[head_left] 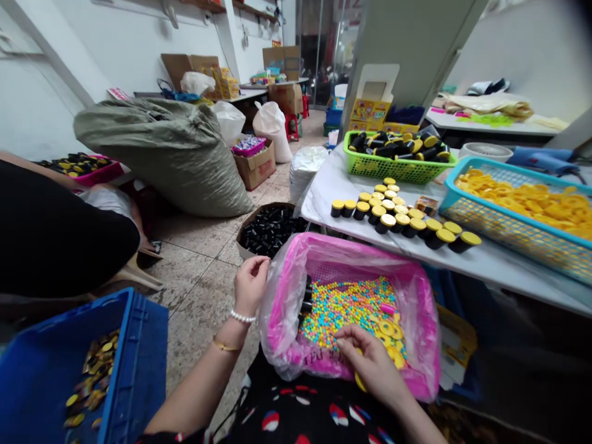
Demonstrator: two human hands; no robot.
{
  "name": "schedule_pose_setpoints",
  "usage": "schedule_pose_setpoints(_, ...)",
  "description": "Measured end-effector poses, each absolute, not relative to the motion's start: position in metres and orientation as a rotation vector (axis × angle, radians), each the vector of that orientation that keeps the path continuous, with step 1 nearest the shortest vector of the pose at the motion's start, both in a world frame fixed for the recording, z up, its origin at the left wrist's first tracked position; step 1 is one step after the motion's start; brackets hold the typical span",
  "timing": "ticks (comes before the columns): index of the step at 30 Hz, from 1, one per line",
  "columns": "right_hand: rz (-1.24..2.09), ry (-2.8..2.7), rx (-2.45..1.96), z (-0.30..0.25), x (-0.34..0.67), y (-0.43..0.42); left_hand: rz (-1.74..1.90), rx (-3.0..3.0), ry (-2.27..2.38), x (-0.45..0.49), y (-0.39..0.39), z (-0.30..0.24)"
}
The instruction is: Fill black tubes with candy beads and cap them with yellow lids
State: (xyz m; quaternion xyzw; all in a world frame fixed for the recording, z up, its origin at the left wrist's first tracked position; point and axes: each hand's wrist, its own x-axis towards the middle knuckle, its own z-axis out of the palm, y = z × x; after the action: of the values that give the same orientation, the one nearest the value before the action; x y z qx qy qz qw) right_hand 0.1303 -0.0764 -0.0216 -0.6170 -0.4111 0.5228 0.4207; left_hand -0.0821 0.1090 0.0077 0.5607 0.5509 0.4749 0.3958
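Observation:
A pink basket lined with clear plastic sits at my lap, tilted against the table edge. Inside lie small multicoloured beads, yellow ring-shaped plastic pieces, a pink scoop-like piece and a few black tubes along the left wall. At the basket's left rim, my left hand has its fingers pinched together; whatever they hold is hidden. Over the front of the beads, my right hand is curled, with a yellow plastic piece showing under its palm.
Black tubes with yellow caps stand in rows on the white table. Behind are a green basket and a blue basket. A box of black tubes and a blue crate flank my left. Another person sits left.

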Motion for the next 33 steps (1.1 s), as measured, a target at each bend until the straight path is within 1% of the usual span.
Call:
schedule_pose_setpoints(1,1.302,-1.045,-1.554,-0.019,0.129,-0.076,1.231,1.481,1.359,-0.079,0.091,0.020)
schedule_pose_setpoints(3,1.290,-1.077,-1.558,-0.012,0.128,-0.074,1.242,1.779,1.141,-0.070,0.060,0.041)
schedule_pose_setpoints(6,1.326,-1.136,-1.540,-0.006,0.132,-0.070,0.882,2.064,0.898,-0.054,0.037,0.050)
schedule_pose_setpoints(9,1.279,-1.225,-1.611,-0.005,0.152,-0.065,0.677,2.236,1.032,-0.044,0.037,0.034)
schedule_pose_setpoints(11,1.112,-1.255,-1.751,-0.006,0.172,-0.062,0.588,2.364,1.193,-0.040,0.042,0.021)
schedule_pose_setpoints(14,0.902,-1.283,-1.912,-0.011,0.200,-0.060,0.336,2.557,1.370,-0.033,0.046,0.011)
schedule_pose_setpoints(17,0.792,-1.466,-1.955,-0.013,0.208,-0.060,0.110,2.710,1.356,-0.025,0.047,0.010)
schedule_pose_setpoints(19,0.609,-1.590,-1.999,-0.011,0.201,-0.061,0.088,2.711,1.248,-0.023,0.047,0.010)
schedule_pose_setpoints(22,0.358,-1.642,-1.960,-0.003,0.182,-0.062,0.231,2.612,1.057,-0.024,0.047,0.011)
schedule_pose_setpoints(24,0.368,-1.641,-1.855,0.001,0.170,-0.061,0.252,2.629,1.017,-0.026,0.045,0.012)
schedule_pose_setpoints(26,0.436,-1.655,-1.809,0.003,0.163,-0.058,0.200,2.689,1.027,-0.027,0.044,0.013)
schedule_pose_setpoints(31,0.539,-1.593,-2.017,-0.004,0.166,-0.051,0.252,2.678,0.926,-0.027,0.042,0.012)
schedule_pose_setpoints(33,0.580,-1.573,-2.119,-0.004,0.166,-0.047,0.207,2.671,0.935,-0.026,0.041,0.010)
